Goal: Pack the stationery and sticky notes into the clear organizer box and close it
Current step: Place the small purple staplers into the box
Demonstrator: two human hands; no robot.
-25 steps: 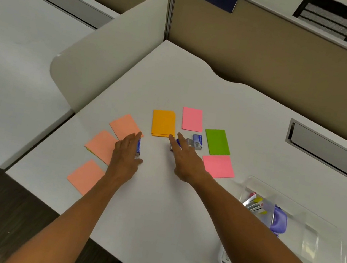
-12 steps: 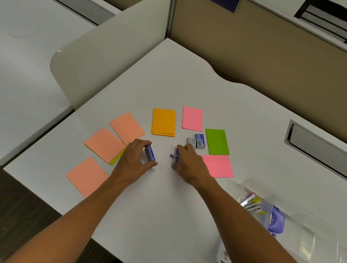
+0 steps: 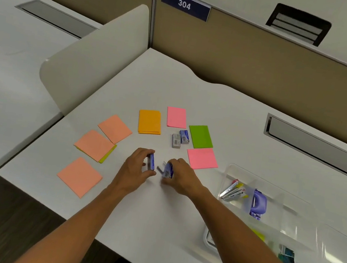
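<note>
- clear organizer box (image 3: pixel 287 208) sits near the tabletop's (image 3: pixel 154 214) right edge, lid not on it; markers (image 3: pixel 232 190) and a purple stapler-like item (image 3: pixel 259 203) lie inside, more items in the nearer part, blurred
- peach sticky pad (image 3: pixel 79 176) near the front-left corner of the tabletop
- left hand (image 3: pixel 138 169) over mid tabletop, fingers and thumb curled round a small blue box (image 3: pixel 151 161), held on edge
- right hand (image 3: pixel 180 178) just beside the left, pinching a second small blue box (image 3: pixel 168 170); a grey bit sticks out of it toward the left hand, cannot tell what
- the two held boxes are near each other, not touching
- second peach pad (image 3: pixel 93 145) by the left edge, lying on a yellow-green pad (image 3: pixel 108 155) that peeks out under it
- third peach pad (image 3: pixel 115 128) just behind it
- pink pad (image 3: pixel 202 158) right of the hands, between them and the organizer box
- two more small boxes, grey (image 3: pixel 176 141) and blue (image 3: pixel 184 136), touching, mid tabletop
- green pad (image 3: pixel 200 136) just beside them on the right
- orange pad (image 3: pixel 149 122), then another pink pad (image 3: pixel 176 117) farthest back
- grey cable slot (image 3: pixel 319 150) near the back-right edge
- "304" sign (image 3: pixel 185 4) on the partition behind
</note>
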